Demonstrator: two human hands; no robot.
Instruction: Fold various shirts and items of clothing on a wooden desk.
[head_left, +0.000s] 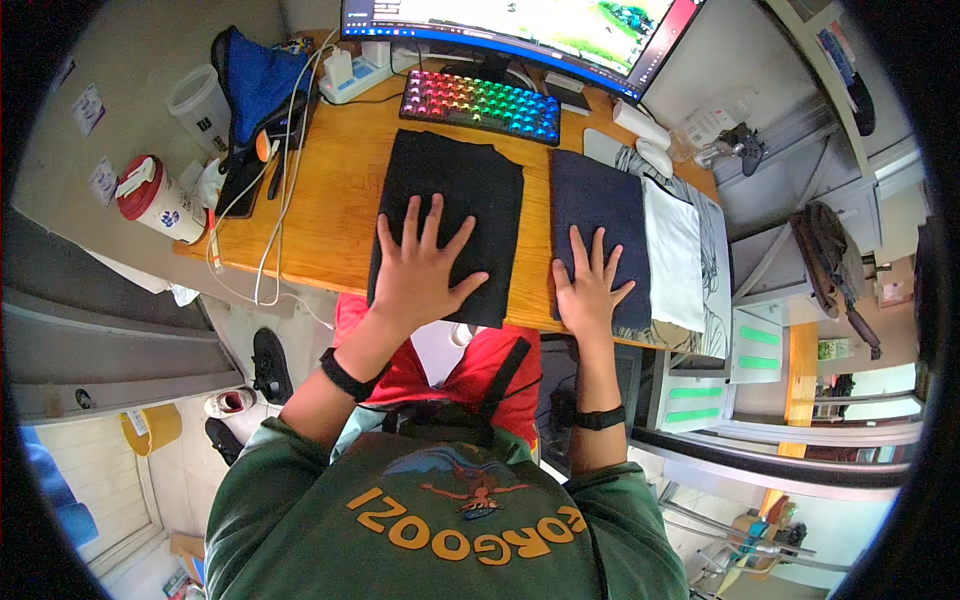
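My left hand lies palm down with spread fingers on a folded black cloth, which looks like a garment. The cloth rests on the wooden desk, its lower edge reaching the desk's front edge. To the right, my right hand presses flat on a folded navy cloth, fingers also apart. Beside the navy cloth, on its right, is a folded white cloth with a dark band along its top edge. A strip of bare wood separates the black cloth from the navy one.
Behind the cloths stand a lit keyboard and a monitor. A white mouse sits at the right, above a patterned mat. White cables hang over the left front edge, near a red-lidded cup and a power strip.
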